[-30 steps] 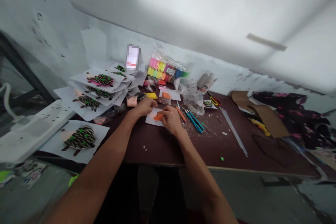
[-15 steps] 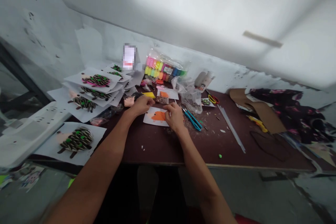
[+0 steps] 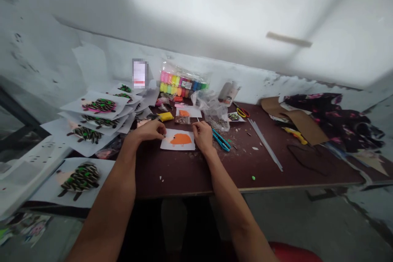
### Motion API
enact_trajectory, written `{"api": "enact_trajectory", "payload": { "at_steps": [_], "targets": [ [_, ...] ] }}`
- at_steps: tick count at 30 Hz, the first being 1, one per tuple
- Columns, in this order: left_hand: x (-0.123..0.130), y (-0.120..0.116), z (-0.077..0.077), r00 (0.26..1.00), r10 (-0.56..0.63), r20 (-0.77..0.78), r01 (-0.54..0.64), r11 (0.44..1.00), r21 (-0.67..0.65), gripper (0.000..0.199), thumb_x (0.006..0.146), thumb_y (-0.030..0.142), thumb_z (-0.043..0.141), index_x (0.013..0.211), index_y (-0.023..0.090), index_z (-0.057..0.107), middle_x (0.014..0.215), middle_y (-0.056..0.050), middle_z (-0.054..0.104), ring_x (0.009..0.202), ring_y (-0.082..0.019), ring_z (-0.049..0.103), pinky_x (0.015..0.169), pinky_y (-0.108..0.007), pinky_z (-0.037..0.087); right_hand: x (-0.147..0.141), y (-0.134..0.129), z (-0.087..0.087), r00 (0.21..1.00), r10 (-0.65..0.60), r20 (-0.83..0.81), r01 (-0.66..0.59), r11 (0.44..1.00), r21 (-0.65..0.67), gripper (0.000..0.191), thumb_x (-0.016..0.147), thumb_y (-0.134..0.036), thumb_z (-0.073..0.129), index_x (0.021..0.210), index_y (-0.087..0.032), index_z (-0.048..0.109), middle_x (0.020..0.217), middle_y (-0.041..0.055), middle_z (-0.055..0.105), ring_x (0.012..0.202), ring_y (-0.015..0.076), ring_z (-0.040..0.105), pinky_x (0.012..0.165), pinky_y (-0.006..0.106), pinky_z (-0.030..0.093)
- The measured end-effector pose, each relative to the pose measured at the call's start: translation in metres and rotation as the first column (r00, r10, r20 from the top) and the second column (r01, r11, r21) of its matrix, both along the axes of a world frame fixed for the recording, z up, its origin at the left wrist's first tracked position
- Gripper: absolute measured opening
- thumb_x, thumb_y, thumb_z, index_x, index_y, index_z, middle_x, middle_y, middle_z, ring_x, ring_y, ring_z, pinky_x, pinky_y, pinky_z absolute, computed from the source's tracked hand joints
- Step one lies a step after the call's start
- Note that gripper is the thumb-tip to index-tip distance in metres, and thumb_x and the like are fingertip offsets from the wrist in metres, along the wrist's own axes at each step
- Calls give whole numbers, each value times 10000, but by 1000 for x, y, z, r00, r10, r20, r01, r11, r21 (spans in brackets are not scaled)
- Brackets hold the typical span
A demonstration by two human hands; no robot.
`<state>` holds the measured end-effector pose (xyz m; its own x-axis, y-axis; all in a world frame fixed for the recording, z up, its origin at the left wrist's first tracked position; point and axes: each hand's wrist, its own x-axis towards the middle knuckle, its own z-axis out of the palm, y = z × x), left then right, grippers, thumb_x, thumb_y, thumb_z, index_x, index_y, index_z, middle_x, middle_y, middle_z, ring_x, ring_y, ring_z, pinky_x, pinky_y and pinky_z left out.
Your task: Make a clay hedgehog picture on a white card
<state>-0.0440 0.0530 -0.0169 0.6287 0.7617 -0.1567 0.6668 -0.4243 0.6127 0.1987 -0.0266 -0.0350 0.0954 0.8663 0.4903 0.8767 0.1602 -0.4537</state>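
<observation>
Drawn apart since the earlier frame, my left hand (image 3: 149, 130) and right hand (image 3: 202, 136) sit half-curled, any hold unclear, either side of the orange clay hedgehog (image 3: 181, 139) on its white paper sheet (image 3: 166, 144). Shaping looks done; I judge seed spines (image 3: 80, 178) come next.

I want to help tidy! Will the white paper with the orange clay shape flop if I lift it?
The white paper looks thin, so it will probably droop. The orange clay shape looks soft and pressed on, so it may stay stuck, though pressing could dent it.

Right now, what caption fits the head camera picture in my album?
Left hand and right hand on either side of an orange clay hedgehog on white paper.
</observation>
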Motion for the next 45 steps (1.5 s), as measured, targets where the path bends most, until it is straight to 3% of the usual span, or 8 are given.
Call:
{"api": "enact_trajectory", "payload": {
  "at_steps": [9,17,22,27,30,39,41,45],
  "targets": [
    [4,-3,3,998,-3,-67,5,999,39,155,649,223,613,746,185,727,723,-17,705,701,-183,638,611,-241,447,2,-1,4,996,-91,-19,91,996,5,164,884,-157,538,783,-180,664,790,29,605,771,161,543,731,258,365],
    [8,-6,3,973,221,71,-231,950,208,306,720,197,520,909,153,757,895,-71,752,799,-218,674,718,-275,501,4,1,1,982,-185,22,186,982,-45,319,957,-255,478,666,-186,591,668,9,563,646,147,462,660,266,302],
    [10,-7,0,973,226,37,-229,949,216,321,717,173,524,921,147,770,899,-90,762,822,-239,686,761,-299,516,7,0,2,985,-174,-7,173,984,-28,172,908,-187,537,968,-167,697,929,70,676,820,179,571,756,274,371],
    [19,-2,-14,947,298,121,-322,887,331,450,753,105,470,1093,189,753,1135,-58,753,1079,-234,667,960,-281,484,2,-4,6,985,-102,138,123,981,-151,206,923,-190,528,938,-195,733,912,79,724,880,218,579,805,313,363],
    [27,0,-24,974,192,122,-223,907,357,528,745,60,452,1184,176,721,1257,-80,705,1182,-221,626,1030,-290,452,-2,-7,7,974,-34,222,85,971,-222,190,919,-213,551,893,-199,738,914,87,735,893,231,574,796,323,349],
    [28,-6,-19,970,233,67,-243,917,318,356,767,112,488,947,180,787,959,-90,769,909,-260,703,864,-340,531,4,1,1,954,262,145,-219,940,-261,246,893,-102,531,951,-209,745,973,57,737,950,208,598,867,316,386],
    [26,-7,-16,956,273,109,-294,889,350,346,768,122,494,949,181,784,952,-90,761,897,-267,695,862,-355,531,6,2,-1,946,301,124,-261,929,-261,256,888,-94,525,943,-212,745,959,53,738,953,208,600,875,318,392],
    [29,-5,-17,913,324,249,-408,761,504,396,804,116,455,1063,149,754,1108,-134,710,1061,-294,638,966,-412,496,6,1,-2,929,361,87,-325,903,-283,262,863,-81,530,911,-216,750,925,40,740,919,201,604,941,349,381]
  ]
}}
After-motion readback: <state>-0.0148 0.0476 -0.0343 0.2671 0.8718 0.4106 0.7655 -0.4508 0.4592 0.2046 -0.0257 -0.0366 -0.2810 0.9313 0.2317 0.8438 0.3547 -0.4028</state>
